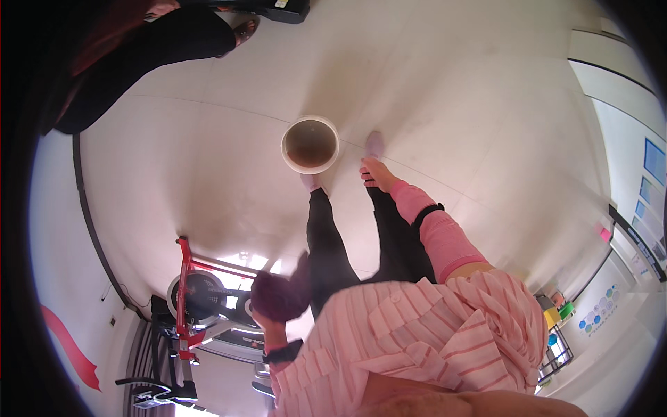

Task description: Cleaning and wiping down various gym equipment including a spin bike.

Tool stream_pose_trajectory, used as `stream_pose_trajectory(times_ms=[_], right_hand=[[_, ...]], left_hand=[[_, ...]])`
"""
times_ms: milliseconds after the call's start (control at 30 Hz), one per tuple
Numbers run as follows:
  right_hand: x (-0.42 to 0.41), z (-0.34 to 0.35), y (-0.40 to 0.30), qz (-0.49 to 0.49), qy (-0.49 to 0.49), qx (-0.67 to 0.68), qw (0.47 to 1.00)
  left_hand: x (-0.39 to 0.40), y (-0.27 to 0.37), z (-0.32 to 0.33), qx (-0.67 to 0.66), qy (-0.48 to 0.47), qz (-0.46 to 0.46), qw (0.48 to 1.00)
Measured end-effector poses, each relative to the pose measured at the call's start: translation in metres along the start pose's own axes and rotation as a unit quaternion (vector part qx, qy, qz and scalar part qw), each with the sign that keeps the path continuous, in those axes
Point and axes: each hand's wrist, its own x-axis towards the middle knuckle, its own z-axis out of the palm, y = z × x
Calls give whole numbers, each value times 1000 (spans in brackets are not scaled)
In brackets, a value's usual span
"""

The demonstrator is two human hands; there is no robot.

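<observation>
A dark purple cloth [279, 296] is bunched in my left hand [266, 320], low beside my left leg. My right hand [378, 174] hangs in front of my right leg, with nothing seen in it and its fingers partly curled. A round white bucket [310, 169] holding murky brownish liquid [311, 143] is at my feet, to the left of my right hand and apart from it. Whether the bucket touches the floor is hard to tell. Pink sleeves and black wrist straps are on my arms.
A seated person's dark-trousered leg [172, 44] is at upper left, near a black object [281, 10]. A red-framed exercise bike [183, 292] stands at lower left beside a curtain [138, 365]. A rack [557, 354] with coloured items is at lower right. Pale flooring [469, 94] surrounds my feet.
</observation>
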Motion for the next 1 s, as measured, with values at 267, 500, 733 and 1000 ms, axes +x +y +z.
stream_pose_trajectory(times_ms=[267,500,733,1000], right_hand=[[146,9,14,-21,16,63,998],[215,50,-19,-17,-3,159,987],[191,63,-44,-451,203,-275,824],[113,135,-71,-360,-60,-502,784]], left_hand=[[-42,-19,89,-223,-80,-204,950],[-7,-11,68,-128,2,-20,992],[-16,-6,84,-319,-49,-474,819],[-15,-2,74,-555,-27,-651,517]])
